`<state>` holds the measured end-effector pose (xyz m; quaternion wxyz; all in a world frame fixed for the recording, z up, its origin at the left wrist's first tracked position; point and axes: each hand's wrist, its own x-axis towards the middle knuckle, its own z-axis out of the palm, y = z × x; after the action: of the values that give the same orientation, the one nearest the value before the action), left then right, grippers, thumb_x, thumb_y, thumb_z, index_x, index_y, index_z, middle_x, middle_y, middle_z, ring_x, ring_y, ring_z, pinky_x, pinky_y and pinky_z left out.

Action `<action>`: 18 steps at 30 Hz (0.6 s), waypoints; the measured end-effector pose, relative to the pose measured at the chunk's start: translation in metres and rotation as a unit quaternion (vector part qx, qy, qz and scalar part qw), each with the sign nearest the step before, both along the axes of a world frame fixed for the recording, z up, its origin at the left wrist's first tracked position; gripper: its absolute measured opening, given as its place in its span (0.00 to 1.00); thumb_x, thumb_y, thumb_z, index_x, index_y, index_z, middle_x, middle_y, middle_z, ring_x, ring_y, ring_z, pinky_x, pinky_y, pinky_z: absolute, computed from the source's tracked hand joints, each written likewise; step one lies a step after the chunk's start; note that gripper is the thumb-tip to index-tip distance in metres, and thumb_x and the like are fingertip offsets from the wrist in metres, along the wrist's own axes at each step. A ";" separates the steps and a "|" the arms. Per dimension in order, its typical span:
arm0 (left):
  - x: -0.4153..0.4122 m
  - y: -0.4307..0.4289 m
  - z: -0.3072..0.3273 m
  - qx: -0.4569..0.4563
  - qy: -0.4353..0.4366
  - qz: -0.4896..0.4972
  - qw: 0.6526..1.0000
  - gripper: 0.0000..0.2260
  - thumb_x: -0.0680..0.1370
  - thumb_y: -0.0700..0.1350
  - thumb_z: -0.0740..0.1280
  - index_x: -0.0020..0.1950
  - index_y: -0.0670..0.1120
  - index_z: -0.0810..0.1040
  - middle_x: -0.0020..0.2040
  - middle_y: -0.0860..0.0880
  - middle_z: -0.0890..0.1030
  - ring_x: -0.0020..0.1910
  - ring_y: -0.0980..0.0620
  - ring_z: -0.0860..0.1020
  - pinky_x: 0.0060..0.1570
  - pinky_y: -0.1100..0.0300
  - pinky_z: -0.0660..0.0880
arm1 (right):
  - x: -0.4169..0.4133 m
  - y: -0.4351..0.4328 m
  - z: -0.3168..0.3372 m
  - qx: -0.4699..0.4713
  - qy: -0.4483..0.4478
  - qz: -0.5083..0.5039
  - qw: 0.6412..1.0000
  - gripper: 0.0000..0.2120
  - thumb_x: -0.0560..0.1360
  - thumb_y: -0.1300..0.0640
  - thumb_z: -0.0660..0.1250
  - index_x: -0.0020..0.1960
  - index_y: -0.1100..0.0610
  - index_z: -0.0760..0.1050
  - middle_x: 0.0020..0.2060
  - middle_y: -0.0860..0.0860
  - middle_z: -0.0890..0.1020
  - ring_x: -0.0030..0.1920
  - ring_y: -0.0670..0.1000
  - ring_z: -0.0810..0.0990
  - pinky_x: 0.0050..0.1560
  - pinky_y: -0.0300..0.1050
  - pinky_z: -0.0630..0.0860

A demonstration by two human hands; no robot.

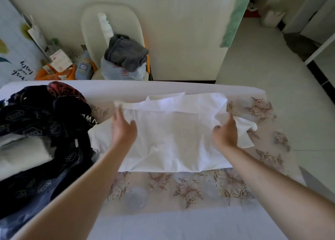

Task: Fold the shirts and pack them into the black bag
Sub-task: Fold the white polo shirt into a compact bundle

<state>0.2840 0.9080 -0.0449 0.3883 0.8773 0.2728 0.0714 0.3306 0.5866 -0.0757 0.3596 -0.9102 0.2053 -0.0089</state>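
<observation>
With the white shirt (174, 140) pinched at both sides in the fingers of the left hand (124, 130) and right hand (225, 132), the fold should be laid level and smoothed flat.

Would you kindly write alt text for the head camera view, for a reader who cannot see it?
Seen from above, a person's left hand and right hand grip a white shirt spread on a floral cloth, its far edge folded over. A heap of dark patterned clothes lies to the left.
</observation>
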 end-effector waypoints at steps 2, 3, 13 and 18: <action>-0.024 -0.010 -0.023 0.092 0.050 -0.184 0.977 0.24 0.78 0.45 0.66 0.74 0.54 0.67 0.77 0.50 0.63 0.74 0.49 0.63 0.74 0.48 0.62 | -0.030 0.013 -0.010 -0.105 -0.051 0.194 0.974 0.33 0.72 0.60 0.63 0.77 0.57 0.61 0.75 0.57 0.66 0.75 0.58 0.64 0.73 0.59 0.64; -0.036 -0.014 -0.033 0.140 0.088 -0.268 0.949 0.23 0.76 0.49 0.69 0.71 0.56 0.71 0.76 0.51 0.65 0.74 0.50 0.64 0.73 0.49 0.61 | -0.045 0.018 -0.015 -0.128 -0.054 0.299 0.944 0.35 0.71 0.56 0.63 0.77 0.57 0.62 0.76 0.58 0.64 0.77 0.58 0.61 0.74 0.59 0.62; -0.113 0.012 -0.055 0.210 0.121 -0.361 0.900 0.06 0.79 0.46 0.65 0.55 0.52 0.79 0.51 0.52 0.76 0.53 0.48 0.75 0.50 0.57 0.71 | -0.104 0.038 -0.030 -0.257 -0.032 0.475 0.841 0.28 0.66 0.76 0.68 0.62 0.56 0.77 0.43 0.53 0.75 0.36 0.53 0.75 0.35 0.44 0.71; -0.141 0.000 -0.041 0.132 0.213 -0.381 0.890 0.07 0.80 0.48 0.64 0.56 0.54 0.79 0.53 0.54 0.79 0.52 0.51 0.78 0.51 0.57 0.74 | -0.132 0.019 -0.017 -0.299 -0.015 0.493 0.817 0.18 0.66 0.68 0.74 0.52 0.53 0.78 0.35 0.50 0.74 0.28 0.52 0.74 0.28 0.44 0.66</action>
<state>0.1431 0.9078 -0.0861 0.1988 0.9512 -0.0181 -0.2353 0.1987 0.6054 -0.0931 0.0287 -0.9520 -0.2895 0.0948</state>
